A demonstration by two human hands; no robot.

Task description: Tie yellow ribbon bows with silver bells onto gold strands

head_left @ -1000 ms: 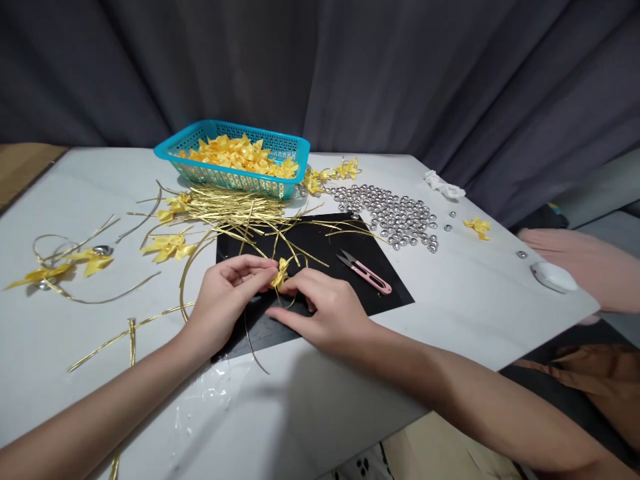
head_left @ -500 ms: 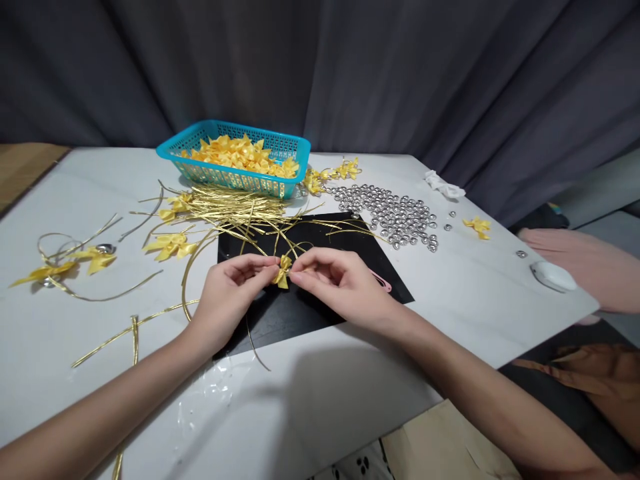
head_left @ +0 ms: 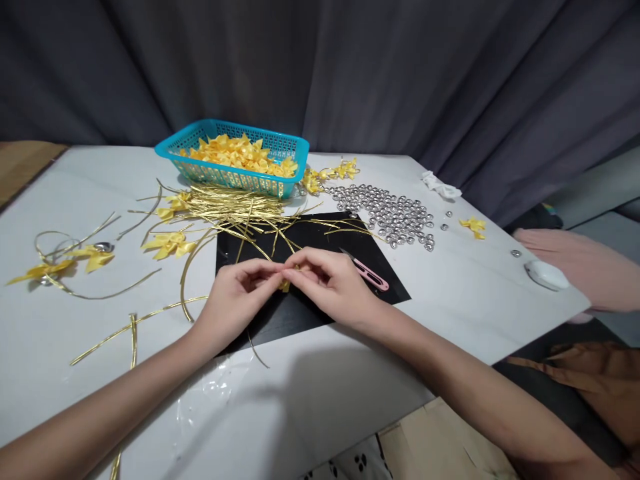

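Note:
My left hand (head_left: 245,293) and my right hand (head_left: 333,283) meet fingertip to fingertip over a black mat (head_left: 280,323). Between them they pinch a small yellow ribbon bow (head_left: 285,286), mostly covered by my fingers; only a bit of yellow shows below. On the mat, right of my right hand, lies a pink-handled cutter (head_left: 371,274). A heap of gold ties (head_left: 235,203) spreads behind my hands, some ends reaching over the mat. Loose yellow bows (head_left: 169,245) with gold ties lie to the left.
At the back stands a blue basket (head_left: 233,177) full of yellow bows. Silver beads (head_left: 395,215) are heaped right of it. Further right are a white crumpled cloth (head_left: 441,186), a yellow bow (head_left: 473,227) and a white computer mouse (head_left: 547,275). A person's pink sleeve or garment (head_left: 575,267) shows beyond the table edge.
My hands have drawn together so the fingertips touch, covering most of the bow. The pink cutter, earlier mostly behind my right hand, now shows more fully.

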